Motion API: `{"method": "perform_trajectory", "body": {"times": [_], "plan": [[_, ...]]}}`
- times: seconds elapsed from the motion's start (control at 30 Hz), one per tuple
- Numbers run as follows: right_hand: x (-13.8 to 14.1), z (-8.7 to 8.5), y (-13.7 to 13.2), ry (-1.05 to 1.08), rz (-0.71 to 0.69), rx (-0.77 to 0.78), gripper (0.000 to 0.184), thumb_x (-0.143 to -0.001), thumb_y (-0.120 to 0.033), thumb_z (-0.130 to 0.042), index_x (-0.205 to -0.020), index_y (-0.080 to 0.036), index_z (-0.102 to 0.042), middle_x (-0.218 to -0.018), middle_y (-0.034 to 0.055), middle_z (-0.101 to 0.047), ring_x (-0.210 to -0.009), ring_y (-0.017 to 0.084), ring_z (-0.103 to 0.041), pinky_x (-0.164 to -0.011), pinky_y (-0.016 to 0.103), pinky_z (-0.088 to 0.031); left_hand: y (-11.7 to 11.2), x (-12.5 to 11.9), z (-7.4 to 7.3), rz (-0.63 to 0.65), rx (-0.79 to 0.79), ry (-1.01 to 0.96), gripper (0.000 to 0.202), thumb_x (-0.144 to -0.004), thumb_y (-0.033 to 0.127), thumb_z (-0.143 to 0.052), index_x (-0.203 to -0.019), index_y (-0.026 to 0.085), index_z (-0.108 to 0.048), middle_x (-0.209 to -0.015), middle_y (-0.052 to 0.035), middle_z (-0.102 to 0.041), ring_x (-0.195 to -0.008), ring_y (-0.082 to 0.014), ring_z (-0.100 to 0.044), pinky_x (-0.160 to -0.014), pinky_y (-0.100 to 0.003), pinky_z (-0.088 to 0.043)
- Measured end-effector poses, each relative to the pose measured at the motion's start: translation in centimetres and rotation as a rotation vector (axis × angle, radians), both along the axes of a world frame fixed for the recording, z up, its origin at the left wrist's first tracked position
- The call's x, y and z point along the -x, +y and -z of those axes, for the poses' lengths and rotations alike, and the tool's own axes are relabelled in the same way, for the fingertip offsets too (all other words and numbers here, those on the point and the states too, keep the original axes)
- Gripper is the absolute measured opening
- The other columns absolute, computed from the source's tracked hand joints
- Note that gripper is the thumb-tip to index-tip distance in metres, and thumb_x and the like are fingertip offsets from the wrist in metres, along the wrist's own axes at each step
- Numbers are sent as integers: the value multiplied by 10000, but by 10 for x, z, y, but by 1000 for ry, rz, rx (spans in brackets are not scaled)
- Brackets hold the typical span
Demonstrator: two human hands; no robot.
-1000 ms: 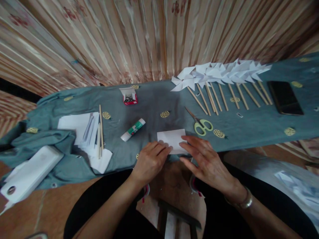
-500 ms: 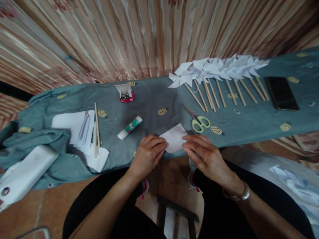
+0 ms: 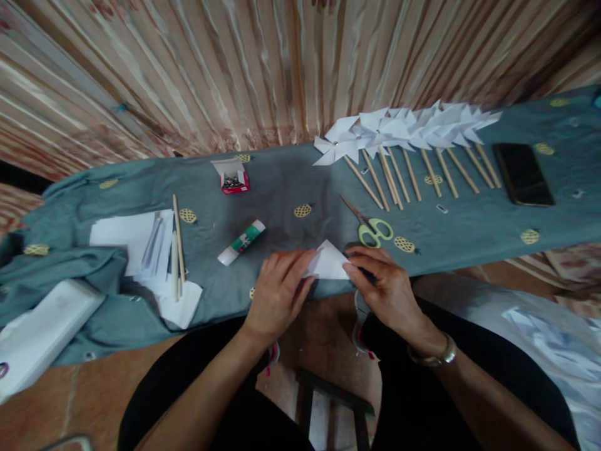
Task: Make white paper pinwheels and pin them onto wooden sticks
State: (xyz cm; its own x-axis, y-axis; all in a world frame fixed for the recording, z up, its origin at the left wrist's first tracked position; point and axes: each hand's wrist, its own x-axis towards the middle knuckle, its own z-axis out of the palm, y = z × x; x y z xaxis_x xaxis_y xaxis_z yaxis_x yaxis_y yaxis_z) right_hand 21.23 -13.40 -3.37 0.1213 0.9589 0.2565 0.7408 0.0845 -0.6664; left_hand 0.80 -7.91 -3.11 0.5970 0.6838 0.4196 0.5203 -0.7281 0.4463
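Note:
A small white paper (image 3: pixel 330 263), folded into a triangle, lies at the near edge of the table under a teal cloth (image 3: pixel 291 181). My left hand (image 3: pixel 280 291) presses flat on the paper's left corner, fingers stretched out. My right hand (image 3: pixel 382 285) pinches the paper's right corner between thumb and fingers. Green-handled scissors (image 3: pixel 370 228) lie just beyond my right hand. A glue stick (image 3: pixel 241 242) rests to the left of the paper.
A row of white paper pinwheels on wooden sticks (image 3: pixel 404 134) lies at the back right, beside a black phone (image 3: pixel 523 173). A red box of pins (image 3: pixel 231 175) stands at the back. White sheets and sticks (image 3: pixel 145 241) lie left, a white box (image 3: pixel 40 329) beyond them.
The flat rectangular sheet has been turned and folded over into a triangle. Both hands moved in closer on its corners.

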Motion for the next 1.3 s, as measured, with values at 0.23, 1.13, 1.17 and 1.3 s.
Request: {"method": "perform_trajectory", "body": {"times": [0.23,1.13,1.17,1.3], "plan": [[-1,5,5,-45,59,-6,106,-851,-290,-635,-782,-211,-653,-974,79,-712,-960,246,-645,-863,419,-520,-33,-11,14,204,-114,136,358,-929,119,-458,-1286,96,-479,-1345,-153,-572,-1357,-242,-419,-1093,-465,-396],[-3,11,14,-143,62,8,125,-852,-273,-619,-742,-225,-584,-888,56,-682,-867,229,-624,-804,382,-515,-32,-9,21,166,-35,327,549,-900,258,-552,-1387,67,-388,-1466,-200,-427,-1407,-308,-326,-1123,-530,-351],[-2,10,13,-147,63,7,116,-856,-283,-614,-759,-227,-587,-896,59,-681,-873,233,-624,-804,385,-515,-32,-9,21,168,-37,327,552,-896,260,-558,-1384,64,-391,-1464,-203,-430,-1405,-312,-328,-1122,-532,-352],[4,6,7,-164,64,15,186,-846,-373,-629,-935,-211,-606,-1018,100,-675,-962,273,-611,-874,435,-497,-32,-10,21,169,-39,331,567,-889,247,-568,-1391,58,-386,-1462,-207,-430,-1406,-321,-323,-1122,-539,-349]]}}
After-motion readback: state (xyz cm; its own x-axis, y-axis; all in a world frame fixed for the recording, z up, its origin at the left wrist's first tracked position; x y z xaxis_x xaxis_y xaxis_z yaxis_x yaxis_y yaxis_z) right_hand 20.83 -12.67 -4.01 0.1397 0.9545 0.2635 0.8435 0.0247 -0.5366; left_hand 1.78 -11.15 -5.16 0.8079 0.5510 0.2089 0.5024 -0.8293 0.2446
